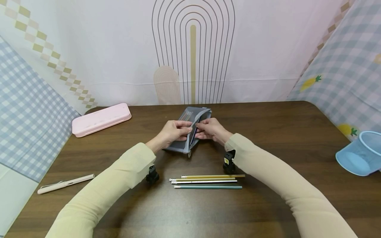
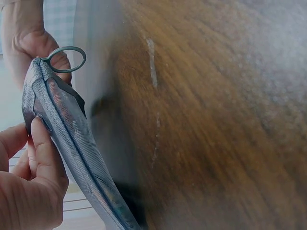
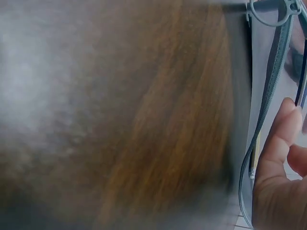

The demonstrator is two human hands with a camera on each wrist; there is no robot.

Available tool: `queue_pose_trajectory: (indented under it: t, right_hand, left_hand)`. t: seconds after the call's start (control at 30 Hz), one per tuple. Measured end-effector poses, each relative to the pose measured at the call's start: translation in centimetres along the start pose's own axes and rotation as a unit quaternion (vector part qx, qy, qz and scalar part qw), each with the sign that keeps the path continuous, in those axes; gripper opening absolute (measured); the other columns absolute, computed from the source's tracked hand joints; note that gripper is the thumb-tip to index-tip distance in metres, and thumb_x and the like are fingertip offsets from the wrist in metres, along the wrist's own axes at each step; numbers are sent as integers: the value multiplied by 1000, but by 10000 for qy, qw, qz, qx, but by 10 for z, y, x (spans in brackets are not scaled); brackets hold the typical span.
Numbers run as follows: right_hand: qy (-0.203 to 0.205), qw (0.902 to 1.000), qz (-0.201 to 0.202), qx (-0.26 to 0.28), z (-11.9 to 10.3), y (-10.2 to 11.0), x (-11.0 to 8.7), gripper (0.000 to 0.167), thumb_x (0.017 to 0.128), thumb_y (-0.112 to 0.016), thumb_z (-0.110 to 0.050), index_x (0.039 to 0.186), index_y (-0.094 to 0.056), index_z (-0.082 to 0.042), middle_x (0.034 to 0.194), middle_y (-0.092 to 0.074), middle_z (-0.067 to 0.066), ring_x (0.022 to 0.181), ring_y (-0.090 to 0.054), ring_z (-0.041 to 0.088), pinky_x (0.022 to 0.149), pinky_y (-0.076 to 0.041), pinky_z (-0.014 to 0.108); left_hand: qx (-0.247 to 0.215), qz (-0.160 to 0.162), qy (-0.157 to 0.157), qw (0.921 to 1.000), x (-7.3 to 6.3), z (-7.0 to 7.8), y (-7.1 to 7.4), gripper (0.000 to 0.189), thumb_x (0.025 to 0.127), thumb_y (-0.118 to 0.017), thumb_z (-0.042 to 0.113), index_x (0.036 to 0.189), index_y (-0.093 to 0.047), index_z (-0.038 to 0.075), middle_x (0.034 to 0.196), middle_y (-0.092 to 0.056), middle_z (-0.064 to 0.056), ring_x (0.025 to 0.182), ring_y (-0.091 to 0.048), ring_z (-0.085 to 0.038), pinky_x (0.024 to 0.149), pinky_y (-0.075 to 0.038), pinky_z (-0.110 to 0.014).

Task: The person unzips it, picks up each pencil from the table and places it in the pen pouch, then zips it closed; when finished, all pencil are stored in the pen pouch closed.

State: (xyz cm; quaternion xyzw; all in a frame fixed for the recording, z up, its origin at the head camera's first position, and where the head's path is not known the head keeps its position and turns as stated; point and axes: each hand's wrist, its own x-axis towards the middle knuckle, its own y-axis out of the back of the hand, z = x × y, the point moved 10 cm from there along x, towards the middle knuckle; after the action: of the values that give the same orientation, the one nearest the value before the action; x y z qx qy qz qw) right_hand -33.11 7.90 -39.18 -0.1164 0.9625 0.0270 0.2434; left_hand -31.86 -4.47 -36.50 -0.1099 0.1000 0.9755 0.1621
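The edge of a grey mesh zip pouch is pinched between thumb and fingers by the grip of the left hand, near the middle of the opening. A slender dark blue pen-like stick is held by the grip of the right hand within the parted mouth of the pouch. The pouch is propped at a slant above the far middle of the brown wood-grain bench, and a metal ring is hung from its near end. Several slim pencils can be seen through the mesh. Cream sleeves are worn, with a small black camera fixed under each wrist. Nearer the person, four pencils are laid side by side: a gold one, a yellow one, a white one and a teal one. To the left, a white pen with a clip is laid aslant; behind it a pink pencil case is set, the faint marks on its lid too small to be read. At the far right a light blue mesh pen holder is seen. The bench is backed by a white cloth printed with arches, flanked by blue checked cloth.
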Motion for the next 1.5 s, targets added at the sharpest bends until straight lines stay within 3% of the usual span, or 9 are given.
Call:
queue_pose_trajectory:
  t: [0.2, 0.37, 0.47, 0.6, 0.77, 0.9, 0.97, 1.17, 1.5]
  right_hand:
    - [31, 9997, -234, 20, 0, -4, -5, 38, 99, -47, -9, 133, -44, 8, 77, -63, 6, 58, -66, 10, 56, -55, 17]
    - [207, 9984, -491, -184, 4, -4, -20, 35, 97, -50, -6, 129, -45, 9, 80, -62, 5, 63, -65, 8, 59, -55, 17]
    - [347, 9933, -972, -520, 11, -7, -33, 30, 95, -52, -3, 122, -49, 10, 82, -63, 3, 69, -64, 8, 63, -54, 18]
    - [327, 9794, -1687, -1061, 26, -13, -52, 23, 92, -57, 0, 113, -57, 9, 84, -66, 1, 74, -62, 10, 66, -54, 21]
    - [420, 9497, -2419, -1944, 44, -21, -74, 20, 88, -62, 0, 106, -64, 8, 81, -67, -1, 73, -60, 8, 65, -54, 23]
    - [824, 9226, -2772, -2552, 48, -26, -84, 15, 86, -66, -3, 99, -67, 4, 78, -66, -3, 70, -58, 6, 59, -52, 21]
    - [952, 9143, -2867, -2698, 48, -26, -87, 13, 86, -67, -5, 97, -68, 1, 78, -66, -4, 70, -57, 5, 57, -50, 20]
    - [1092, 9051, -2945, -2865, 51, -27, -91, 13, 84, -68, -3, 96, -68, 1, 77, -65, -2, 64, -54, 8, 55, -46, 19]
    - [1762, 8788, -2999, -3267, 45, -37, -98, 6, 82, -64, 6, 88, -66, 6, 69, -58, -3, 59, -49, 4, 52, -43, 16]
  left_hand:
    - [7, 2, -14, 10000, -1, 1, -1, 36, 91, -61, 8, 127, -58, 1, 107, -65, -12, 69, -60, -3, 64, -56, -19]
    - [18, 12, -36, 10000, 0, 0, -1, 36, 92, -61, 9, 127, -58, 1, 115, -63, -18, 70, -59, -2, 64, -55, -19]
    - [7, 27, -47, 10000, -1, 0, 0, 36, 92, -61, 9, 127, -58, 1, 118, -62, -19, 70, -58, -2, 64, -55, -18]
    - [4, 47, -64, 10000, -1, 0, 1, 36, 91, -61, 9, 126, -58, 1, 117, -63, -18, 72, -59, -2, 65, -55, -19]
    - [58, 23, -84, 9999, -1, -1, 0, 36, 91, -61, 9, 127, -58, 1, 117, -64, -17, 74, -59, -2, 66, -56, -19]
    - [42, 29, -55, 10000, 0, -2, 0, 36, 91, -62, 9, 126, -59, 2, 116, -64, -17, 74, -59, -2, 65, -55, -19]
    - [26, 40, -46, 10000, 1, -2, 0, 35, 91, -62, 9, 126, -59, 2, 116, -64, -18, 73, -59, -2, 64, -55, -19]
    - [43, 67, -49, 10000, 0, -2, 1, 36, 91, -62, 9, 126, -59, 2, 116, -64, -18, 73, -59, -2, 65, -55, -19]
    - [103, 52, -43, 9999, -1, -2, 0, 36, 91, -62, 9, 126, -59, 2, 111, -65, -15, 70, -59, -2, 65, -55, -19]
